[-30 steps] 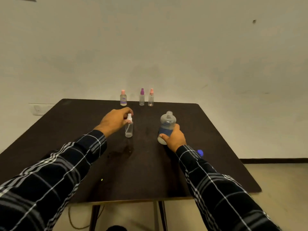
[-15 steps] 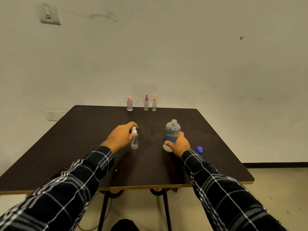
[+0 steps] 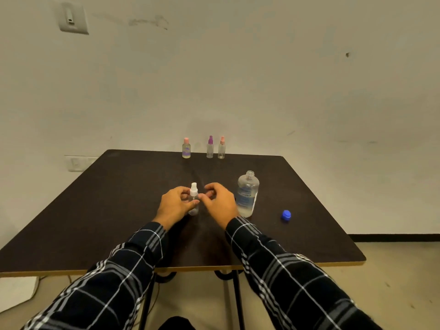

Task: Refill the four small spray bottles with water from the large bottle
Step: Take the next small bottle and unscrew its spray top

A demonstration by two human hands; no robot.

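Observation:
A small clear spray bottle with a white top (image 3: 193, 194) stands upright on the dark table (image 3: 119, 210), and my left hand (image 3: 175, 206) is wrapped around its body. My right hand (image 3: 219, 203) hovers just right of that bottle, fingers curled and apart, holding nothing. The large clear bottle (image 3: 247, 194) with a blue label stands uncapped to the right of my right hand. Its blue cap (image 3: 286, 215) lies on the table further right. Three more small spray bottles stand at the far edge: one pink-capped (image 3: 186, 148), one purple-capped (image 3: 210, 147), one pink-capped (image 3: 221, 148).
A bare wall rises close behind the table's far edge, with a switch plate (image 3: 71, 19) high on the left. The table's front edge (image 3: 190, 267) runs below my forearms, with metal legs underneath.
My right hand has let go of the large bottle and moved left to the white-topped spray bottle. My left hand still holds that small bottle.

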